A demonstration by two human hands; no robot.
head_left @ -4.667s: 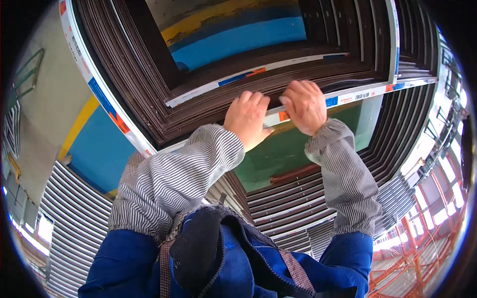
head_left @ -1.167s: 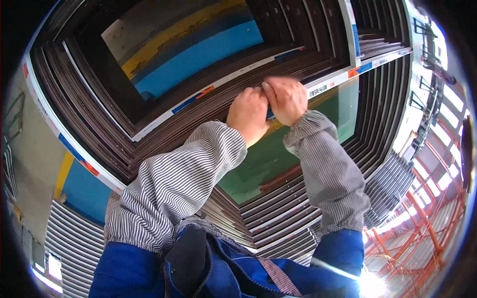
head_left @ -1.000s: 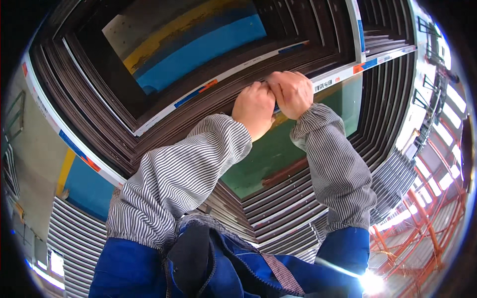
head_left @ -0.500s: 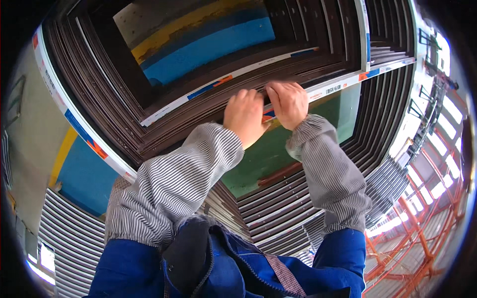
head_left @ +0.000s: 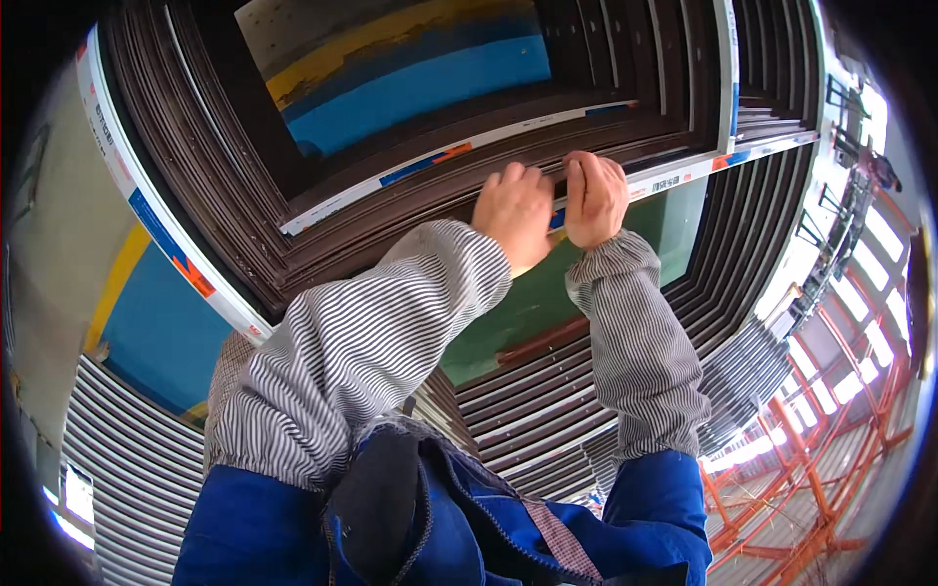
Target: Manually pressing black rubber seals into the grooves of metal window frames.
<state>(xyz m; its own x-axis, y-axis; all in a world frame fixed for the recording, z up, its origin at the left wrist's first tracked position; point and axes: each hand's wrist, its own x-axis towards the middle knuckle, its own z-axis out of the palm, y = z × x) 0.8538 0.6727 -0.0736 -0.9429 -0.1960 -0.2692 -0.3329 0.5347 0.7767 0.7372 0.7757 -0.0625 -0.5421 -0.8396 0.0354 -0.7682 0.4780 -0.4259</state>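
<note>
My left hand (head_left: 515,215) curls over the middle bar of a brown window frame (head_left: 674,180), whose face carries white, blue and orange protective film. Just to its right, my right hand (head_left: 597,200) is closed on the same bar with fingers bent over the top edge. A narrow strip of film shows between the two hands. My palms and part of the bar under my fingers are hidden. Striped sleeve covers reach from my wrists to my blue sleeves.
More brown frames (head_left: 195,146) are stacked beneath and around this one. Through the openings a blue and yellow floor (head_left: 430,88) and a green surface (head_left: 547,313) show. Rows of light-edged profiles (head_left: 127,469) lie at lower left. Red-orange steel beams (head_left: 811,479) stand at right.
Both hands have shifted a little to the right along the bar, still on it. The whole view has also moved slightly.
</note>
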